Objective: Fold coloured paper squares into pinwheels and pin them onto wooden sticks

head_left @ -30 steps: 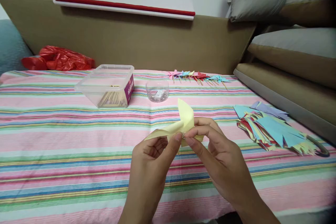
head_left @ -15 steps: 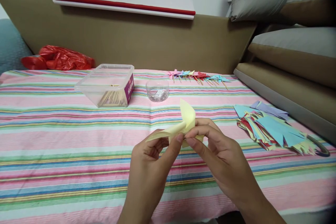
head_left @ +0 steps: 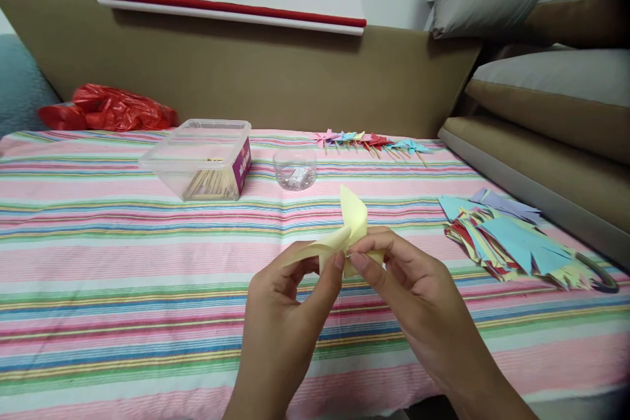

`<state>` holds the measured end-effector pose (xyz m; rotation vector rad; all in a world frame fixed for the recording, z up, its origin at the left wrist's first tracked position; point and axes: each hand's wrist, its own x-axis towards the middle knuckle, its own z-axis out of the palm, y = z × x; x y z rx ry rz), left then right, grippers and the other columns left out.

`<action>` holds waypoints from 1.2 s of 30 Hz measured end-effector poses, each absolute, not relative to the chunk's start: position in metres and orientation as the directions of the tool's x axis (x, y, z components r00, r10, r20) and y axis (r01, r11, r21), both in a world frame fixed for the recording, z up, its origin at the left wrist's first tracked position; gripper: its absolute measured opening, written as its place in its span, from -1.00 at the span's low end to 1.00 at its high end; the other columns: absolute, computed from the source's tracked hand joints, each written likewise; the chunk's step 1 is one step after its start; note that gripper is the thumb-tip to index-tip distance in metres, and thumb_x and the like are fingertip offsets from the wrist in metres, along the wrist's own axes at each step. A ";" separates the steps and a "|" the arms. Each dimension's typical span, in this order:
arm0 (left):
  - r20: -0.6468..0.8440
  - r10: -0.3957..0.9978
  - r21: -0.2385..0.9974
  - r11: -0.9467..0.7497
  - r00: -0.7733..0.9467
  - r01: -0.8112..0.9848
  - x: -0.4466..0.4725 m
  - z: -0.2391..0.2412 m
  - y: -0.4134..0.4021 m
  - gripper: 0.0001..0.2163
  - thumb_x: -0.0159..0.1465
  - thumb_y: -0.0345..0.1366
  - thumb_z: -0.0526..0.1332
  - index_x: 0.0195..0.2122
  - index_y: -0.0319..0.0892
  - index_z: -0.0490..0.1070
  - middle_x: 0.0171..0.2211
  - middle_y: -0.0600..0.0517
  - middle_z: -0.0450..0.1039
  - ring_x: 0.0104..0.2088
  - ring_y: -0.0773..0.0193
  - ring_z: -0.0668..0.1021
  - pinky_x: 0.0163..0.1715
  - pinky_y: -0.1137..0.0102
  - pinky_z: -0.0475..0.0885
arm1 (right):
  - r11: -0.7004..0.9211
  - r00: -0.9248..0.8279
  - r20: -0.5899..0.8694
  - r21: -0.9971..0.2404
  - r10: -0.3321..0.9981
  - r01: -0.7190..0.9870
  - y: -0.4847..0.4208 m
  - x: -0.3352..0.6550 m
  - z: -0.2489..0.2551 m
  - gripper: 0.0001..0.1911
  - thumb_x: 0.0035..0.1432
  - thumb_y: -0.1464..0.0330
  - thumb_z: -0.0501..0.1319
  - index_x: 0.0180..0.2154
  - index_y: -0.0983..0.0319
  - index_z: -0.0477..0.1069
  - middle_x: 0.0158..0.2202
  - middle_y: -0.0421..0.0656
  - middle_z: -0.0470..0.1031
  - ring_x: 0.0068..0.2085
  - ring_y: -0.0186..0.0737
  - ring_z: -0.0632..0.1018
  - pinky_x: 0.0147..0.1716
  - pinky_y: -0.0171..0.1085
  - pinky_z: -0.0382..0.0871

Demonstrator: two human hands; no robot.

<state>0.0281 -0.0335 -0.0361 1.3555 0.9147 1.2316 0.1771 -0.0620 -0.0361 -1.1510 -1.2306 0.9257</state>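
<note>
Holding, nearest: left hand, its fingers closed on yellow paper, thumb in front. Right hand: thumb and forefinger are nearly meeting, apparently pinching a small shiny piece at the paper's middle. The paper is sitting between both hands, one curled blade standing above the fingertips, another reaching left. Handling advice: keep the overlapped layers flat beneath the left thumb, press straight, avoid creasing the blades. Obstruction: the fingers are hiding the paper's back.

Underneath: striped cloth. Right of the fingers: cut-paper pile, lying loose. Beyond the fingers, slightly left: clear bowl, containing small shiny bits and a white label. Farther left: clear tub, containing sticks. Beyond, slightly right: finished pinwheels, lying in a row. Far left: red plastic bag, lying crumpled.
</note>
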 end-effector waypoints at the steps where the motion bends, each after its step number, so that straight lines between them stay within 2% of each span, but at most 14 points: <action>1: 0.187 0.965 0.980 -0.171 0.185 -0.097 0.028 -0.036 -0.034 -0.89 0.32 -0.27 0.35 -0.38 -0.07 0.56 -0.41 0.12 0.54 -0.34 0.31 0.56 -0.33 0.46 0.46 | 0.204 0.140 0.210 -0.978 0.968 0.053 -0.062 0.177 -0.036 -0.94 0.33 0.23 0.30 -0.21 0.00 0.56 -0.15 -0.33 0.59 -0.08 -0.35 0.55 -0.09 -0.40 0.41; 6: 0.234 0.953 0.972 -0.223 0.194 -0.075 0.027 -0.039 -0.033 -0.89 0.33 -0.30 0.34 -0.38 -0.04 0.55 -0.35 0.13 0.56 -0.23 0.26 0.60 -0.23 0.42 0.48 | 0.205 0.153 0.204 -0.979 0.967 0.014 -0.063 0.175 -0.037 -0.94 0.32 0.22 0.31 -0.20 0.01 0.56 -0.12 -0.32 0.59 -0.08 -0.33 0.55 -0.08 -0.37 0.40; 10: 0.263 0.944 0.965 -0.255 0.200 -0.062 0.027 -0.040 -0.035 -0.92 0.33 -0.34 0.33 -0.27 0.02 0.59 -0.29 0.15 0.59 -0.18 0.25 0.62 -0.17 0.39 0.50 | 0.201 0.173 0.197 -0.979 0.965 -0.008 -0.063 0.175 -0.038 -0.94 0.31 0.22 0.31 -0.20 0.02 0.56 -0.13 -0.30 0.59 -0.07 -0.31 0.54 -0.07 -0.36 0.41; 15: 0.340 0.921 0.940 -0.341 0.190 -0.026 0.029 -0.040 -0.039 -0.84 0.34 -0.36 0.32 -0.13 0.06 0.60 -0.25 0.13 0.60 -0.13 0.23 0.63 -0.13 0.38 0.51 | 0.217 0.219 0.204 -0.976 0.954 -0.036 -0.063 0.172 -0.039 -0.94 0.29 0.24 0.34 -0.20 0.05 0.53 -0.21 -0.28 0.58 -0.13 -0.32 0.55 -0.11 -0.37 0.44; 20: 0.374 0.911 0.921 -0.387 0.174 0.045 0.027 -0.043 -0.038 -0.87 0.35 -0.35 0.31 -0.13 0.03 0.57 -0.22 0.10 0.61 -0.16 0.23 0.63 -0.20 0.39 0.52 | 0.253 0.270 0.212 -0.959 0.939 -0.124 -0.060 0.172 -0.042 -0.68 0.24 0.29 0.38 -0.03 -0.04 0.33 -0.13 -0.26 0.59 -0.11 -0.23 0.60 -0.11 -0.22 0.51; 22: 0.392 0.903 0.904 -0.413 0.175 0.107 0.024 -0.041 -0.037 -0.90 0.35 -0.35 0.30 -0.17 0.00 0.56 -0.27 0.11 0.62 -0.23 0.25 0.63 -0.29 0.42 0.51 | 0.254 0.285 0.236 -0.967 0.929 -0.028 -0.060 0.174 -0.042 -0.66 0.24 0.29 0.38 0.01 -0.05 0.36 -0.12 -0.24 0.59 -0.08 -0.19 0.60 -0.09 -0.19 0.50; 24: 0.444 0.872 0.857 -0.480 0.204 0.186 0.020 -0.039 -0.034 -0.87 0.33 -0.40 0.29 -0.18 -0.01 0.56 -0.28 0.12 0.64 -0.27 0.27 0.64 -0.34 0.44 0.50 | 0.265 0.274 0.298 -0.952 0.914 0.153 -0.061 0.179 -0.042 -0.79 0.27 0.30 0.35 -0.07 -0.01 0.47 -0.15 -0.24 0.58 -0.09 -0.19 0.58 -0.11 -0.21 0.47; 26: 0.535 0.805 0.765 -0.591 0.256 0.256 0.014 -0.035 -0.031 -0.80 0.30 -0.49 0.29 -0.15 -0.02 0.55 -0.24 0.12 0.66 -0.24 0.27 0.66 -0.29 0.45 0.51 | 0.333 0.208 0.413 -0.882 0.886 0.333 -0.062 0.183 -0.040 -0.89 0.29 0.36 0.32 -0.16 0.01 0.52 -0.19 -0.25 0.57 -0.11 -0.21 0.56 -0.13 -0.22 0.43; 28: 0.633 0.712 0.648 -0.702 0.304 0.295 0.009 -0.033 -0.028 -0.75 0.27 -0.56 0.27 -0.14 -0.05 0.54 -0.19 0.11 0.68 -0.16 0.26 0.66 -0.17 0.42 0.51 | 0.446 0.107 0.546 -0.769 0.831 0.458 -0.064 0.187 -0.037 -0.82 0.29 0.46 0.29 -0.19 0.03 0.52 -0.22 -0.27 0.57 -0.12 -0.22 0.53 -0.13 -0.21 0.40; 32: 0.743 0.571 0.485 -0.819 0.349 0.307 0.002 -0.031 -0.023 -0.75 0.25 -0.59 0.29 -0.17 -0.08 0.53 -0.15 0.06 0.67 -0.09 0.22 0.65 -0.04 0.34 0.48 | 0.569 -0.029 0.686 -0.578 0.727 0.586 -0.064 0.189 -0.032 -0.76 0.26 0.56 0.27 -0.19 0.06 0.48 -0.26 -0.27 0.59 -0.13 -0.21 0.50 -0.11 -0.16 0.38; 36: 0.767 0.518 0.424 -0.852 0.378 0.307 -0.001 -0.030 -0.021 -0.75 0.26 -0.59 0.29 -0.17 -0.07 0.53 -0.14 0.04 0.67 -0.09 0.20 0.64 -0.01 0.28 0.47 | 0.608 -0.089 0.727 -0.494 0.681 0.622 -0.063 0.189 -0.031 -0.76 0.26 0.57 0.27 -0.18 0.09 0.50 -0.26 -0.22 0.60 -0.14 -0.18 0.50 -0.11 -0.11 0.39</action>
